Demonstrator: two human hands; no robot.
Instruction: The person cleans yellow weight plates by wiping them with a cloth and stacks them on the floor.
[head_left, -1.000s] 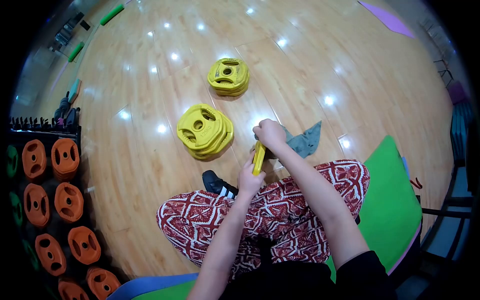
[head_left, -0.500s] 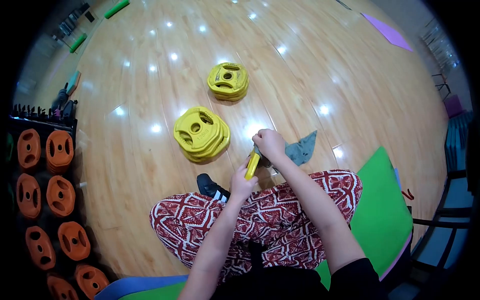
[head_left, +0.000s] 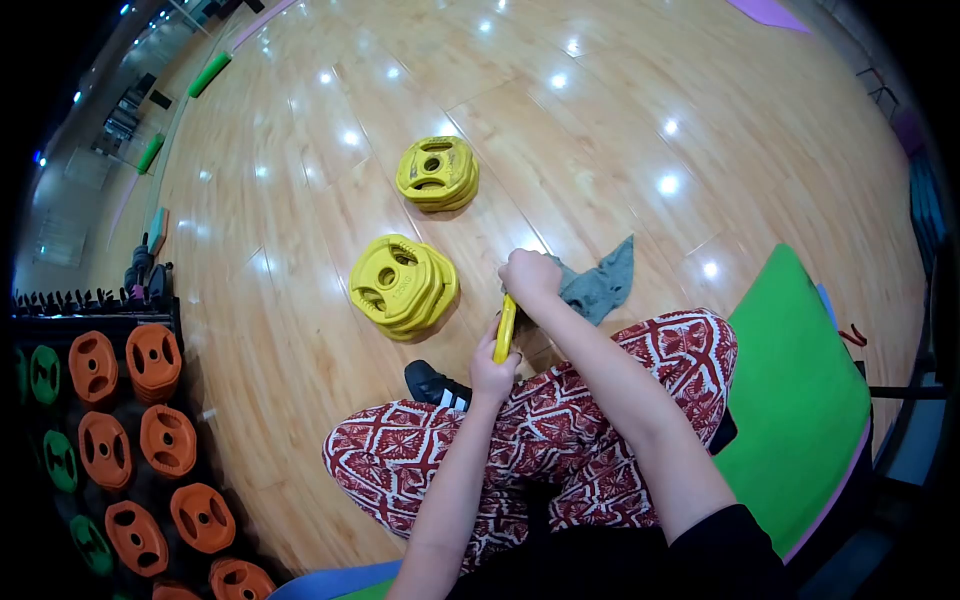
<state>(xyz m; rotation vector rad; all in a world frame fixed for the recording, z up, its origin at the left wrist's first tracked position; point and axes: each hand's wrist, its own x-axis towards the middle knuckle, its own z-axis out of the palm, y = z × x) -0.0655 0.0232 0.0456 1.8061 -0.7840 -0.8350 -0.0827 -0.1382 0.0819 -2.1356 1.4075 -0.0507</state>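
Note:
My left hand (head_left: 492,372) is closed round the lower edge of a yellow weight plate (head_left: 506,328), which stands almost edge-on to the camera. At the plate's upper end is my right hand (head_left: 531,277), its fingers closed over a grey-green cloth (head_left: 600,285). The cloth's free part trails to the right over the floor. Left of my hands lies a stack of yellow plates (head_left: 392,282), with a smaller yellow stack (head_left: 436,172) beyond it.
A rack of orange plates (head_left: 105,449) and green ones stands at the left. My crossed legs (head_left: 590,420) and black shoe (head_left: 430,384) are below my hands. A green mat (head_left: 795,390) lies at the right. Green rollers (head_left: 210,74) are far left.
The view has shifted, bringing more of the rack into sight. The held plate looks more edge-on, and my right hand has moved slightly at its upper end. Both hands keep their hold.

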